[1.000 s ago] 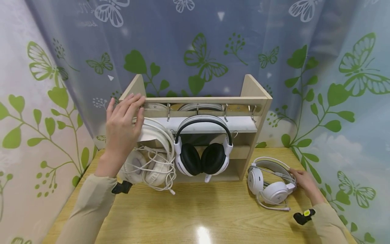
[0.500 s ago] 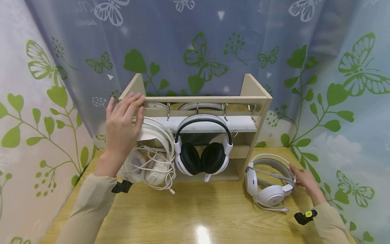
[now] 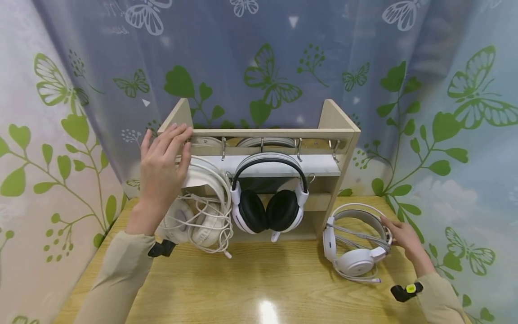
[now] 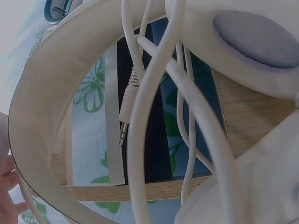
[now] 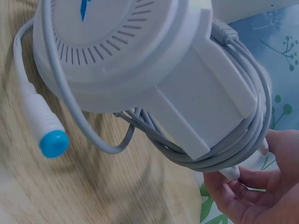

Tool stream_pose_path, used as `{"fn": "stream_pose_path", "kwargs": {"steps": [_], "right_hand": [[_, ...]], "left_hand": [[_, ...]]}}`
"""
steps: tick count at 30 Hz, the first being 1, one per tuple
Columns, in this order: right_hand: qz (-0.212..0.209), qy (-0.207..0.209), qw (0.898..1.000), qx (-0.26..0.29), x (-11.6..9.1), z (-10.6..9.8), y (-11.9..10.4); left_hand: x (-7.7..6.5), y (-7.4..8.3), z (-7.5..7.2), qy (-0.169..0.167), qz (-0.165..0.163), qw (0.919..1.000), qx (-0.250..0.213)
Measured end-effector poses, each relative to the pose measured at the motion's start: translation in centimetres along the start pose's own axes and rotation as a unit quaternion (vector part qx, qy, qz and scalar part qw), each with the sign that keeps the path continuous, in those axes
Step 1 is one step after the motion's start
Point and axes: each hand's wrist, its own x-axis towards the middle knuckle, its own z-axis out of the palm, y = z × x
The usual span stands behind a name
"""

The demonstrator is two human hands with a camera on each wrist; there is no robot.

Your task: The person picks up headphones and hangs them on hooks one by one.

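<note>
My left hand (image 3: 162,166) rests on the top left corner of a wooden rack (image 3: 283,132), fingers laid over its upper edge. Just beneath, a white headset (image 3: 208,234) wound with loose white cable hangs; in the left wrist view its headband (image 4: 32,102) and a bare audio plug (image 4: 127,105) show. At the right, my right hand (image 3: 406,236) pinches the headband side of another white headset (image 3: 356,262), tilted over the table. Grey cable (image 5: 229,156) wraps its arm close to my fingertips (image 5: 230,172) in the right wrist view. Its microphone tip (image 5: 54,143) is blue.
A white headset with black ear pads (image 3: 283,211) hangs in the rack's middle. Several metal hooks (image 3: 299,149) line the rail, two of them to its right. The wood-grain table (image 3: 226,288) runs in front; patterned curtains (image 3: 226,54) stand behind and at both sides.
My right hand has shifted the right-hand headset slightly left, raising its headband and tipping it more upright. My left hand stays on the rack's corner.
</note>
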Motion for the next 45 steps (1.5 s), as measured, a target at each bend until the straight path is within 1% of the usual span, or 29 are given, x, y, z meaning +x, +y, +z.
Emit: {"fn": "stream_pose_path", "kwargs": {"steps": [4,9,15,19,24,39,45], "right_hand": [[-0.005,0.0,1.0,0.01,-0.4,0.0,-0.3],[-0.017,-0.016,0.998,0.051,-0.9,0.1,-0.7],[-0.02,-0.033,0.995,0.09,-1.5,-0.2,-1.2],[-0.017,-0.042,0.994,0.102,-1.7,-0.3,-1.4],[-0.017,-0.047,0.994,0.095,-1.9,-0.3,-1.6],[-0.034,-0.009,0.996,0.082,-3.8,-0.1,-2.9],[-0.052,0.012,0.993,0.109,-4.6,0.3,-3.2]], "left_hand": [[0.0,0.0,-0.1,-0.004,0.005,1.0,0.005],[0.0,0.0,-0.1,-0.004,0.005,1.0,0.004],[-0.1,-0.1,-0.1,-0.002,0.002,1.0,0.002],[-0.1,-0.1,-0.1,-0.003,0.001,1.0,0.004],[-0.1,-0.1,-0.1,-0.002,0.003,1.0,0.004],[-0.2,-0.1,0.0,0.002,-0.004,1.0,0.0],[-0.1,0.0,-0.1,0.0,-0.002,1.0,0.001]]}}
